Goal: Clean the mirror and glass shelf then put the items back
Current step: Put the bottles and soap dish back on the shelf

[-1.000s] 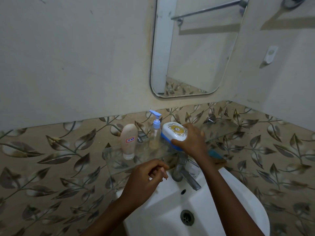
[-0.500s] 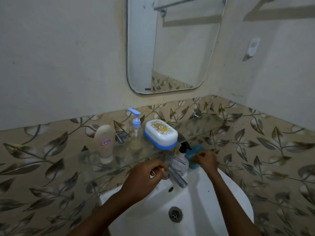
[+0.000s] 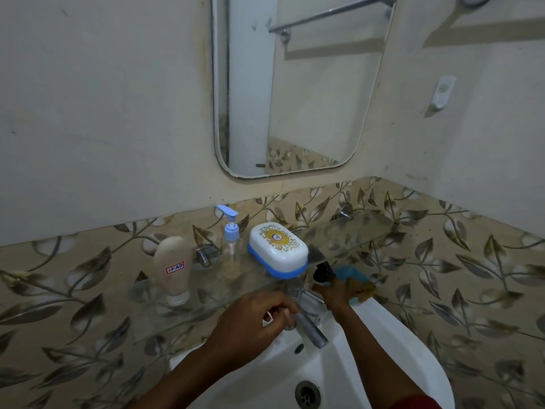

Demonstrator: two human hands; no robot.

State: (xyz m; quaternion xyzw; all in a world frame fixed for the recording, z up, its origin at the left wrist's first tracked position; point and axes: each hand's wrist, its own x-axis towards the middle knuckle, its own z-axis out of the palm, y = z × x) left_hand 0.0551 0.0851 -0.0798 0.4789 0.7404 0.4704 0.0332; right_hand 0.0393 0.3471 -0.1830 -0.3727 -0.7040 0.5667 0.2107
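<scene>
The wall mirror (image 3: 295, 84) hangs above the glass shelf (image 3: 356, 231). On the shelf's left half stand a cream tube (image 3: 172, 267), a clear pump bottle (image 3: 231, 249) and a white-and-blue soap box (image 3: 278, 249). Below the shelf's front edge a spray bottle (image 3: 323, 273) with a black trigger stands on the sink. My right hand (image 3: 334, 293) curls around its neck. My left hand (image 3: 253, 317) is in a loose fist against the tap (image 3: 311, 327), with nothing seen in it.
A blue cloth (image 3: 349, 273) and a brown cloth (image 3: 362, 287) lie on the white sink's (image 3: 383, 335) back rim beside my right hand. The shelf's right half is bare glass. A white hook (image 3: 442, 93) sits on the right wall.
My right hand let go of the soap box on the shelf, dropped below it and moved to the spray bottle. My left hand shifted against the tap.
</scene>
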